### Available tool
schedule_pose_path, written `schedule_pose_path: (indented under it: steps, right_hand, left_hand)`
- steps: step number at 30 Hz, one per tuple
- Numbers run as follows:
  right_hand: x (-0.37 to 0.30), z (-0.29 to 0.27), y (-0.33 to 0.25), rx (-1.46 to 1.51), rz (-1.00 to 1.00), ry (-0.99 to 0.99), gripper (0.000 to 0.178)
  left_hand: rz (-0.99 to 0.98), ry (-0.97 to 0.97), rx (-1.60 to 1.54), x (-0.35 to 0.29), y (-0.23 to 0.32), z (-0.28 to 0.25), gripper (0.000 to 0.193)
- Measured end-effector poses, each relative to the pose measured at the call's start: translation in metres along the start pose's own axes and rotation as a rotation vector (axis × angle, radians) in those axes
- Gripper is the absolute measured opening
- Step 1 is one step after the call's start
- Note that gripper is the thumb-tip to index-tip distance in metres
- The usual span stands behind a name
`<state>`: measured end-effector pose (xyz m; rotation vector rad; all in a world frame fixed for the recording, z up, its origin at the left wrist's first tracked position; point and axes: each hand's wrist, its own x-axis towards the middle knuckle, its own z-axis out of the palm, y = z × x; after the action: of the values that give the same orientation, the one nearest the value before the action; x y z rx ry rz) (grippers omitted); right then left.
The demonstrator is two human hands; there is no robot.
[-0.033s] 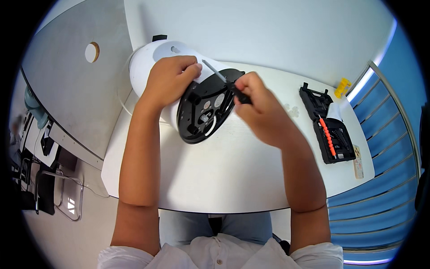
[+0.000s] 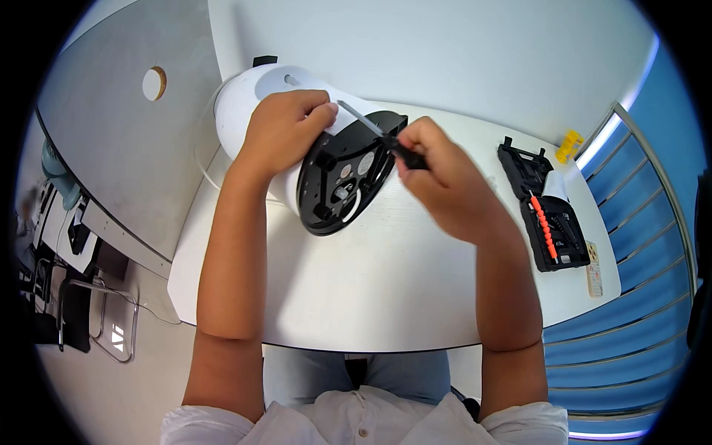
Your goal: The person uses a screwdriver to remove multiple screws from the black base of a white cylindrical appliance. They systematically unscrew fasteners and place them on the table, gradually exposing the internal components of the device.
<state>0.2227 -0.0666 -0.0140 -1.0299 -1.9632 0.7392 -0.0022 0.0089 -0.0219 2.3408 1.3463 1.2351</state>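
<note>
A white rounded appliance (image 2: 241, 111) lies tipped over on the table, its black underside (image 2: 334, 167) turned toward me. My left hand (image 2: 285, 130) is closed over the appliance's upper side by the black rim, fingers curled and thumb bent. In my right hand (image 2: 445, 178) is a screwdriver (image 2: 406, 153), gripped by its black handle. The metal shaft slants up and left across the underside's upper part, with its tip close to my left thumb. Whether the tip touches anything, I cannot tell. A white curved piece shows on the underside's lower right.
An open black tool case (image 2: 552, 245) with an orange flexible shaft (image 2: 543, 226) stands at the table's right. Beside it lie a remote control (image 2: 594, 271) and a yellow object (image 2: 569, 146). A grey partition (image 2: 126, 148) rises at left, a metal railing (image 2: 653, 185) at right.
My right hand and the screwdriver have shifted slightly to the right. The black underside is tilted a little differently. My left hand keeps its place on the appliance.
</note>
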Motion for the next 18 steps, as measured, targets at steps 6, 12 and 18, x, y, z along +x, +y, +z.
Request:
schedule_pose_path:
  steps: [6,12,18]
  right_hand:
    - [-0.009,-0.033,-0.006,-0.43,-0.061,-0.102,0.009]
    - [-0.007,-0.015,0.0,-0.461,-0.13,0.027,0.012]
    - [-0.006,-0.017,-0.005,-0.516,-0.076,-0.036,0.013]
  left_hand:
    - [0.027,0.043,0.076,0.0,0.0,0.009,0.035]
    - [-0.046,-0.011,0.127,0.0,0.003,0.007,0.037]
    - [-0.044,0.001,0.098,0.0,-0.001,0.009,0.037]
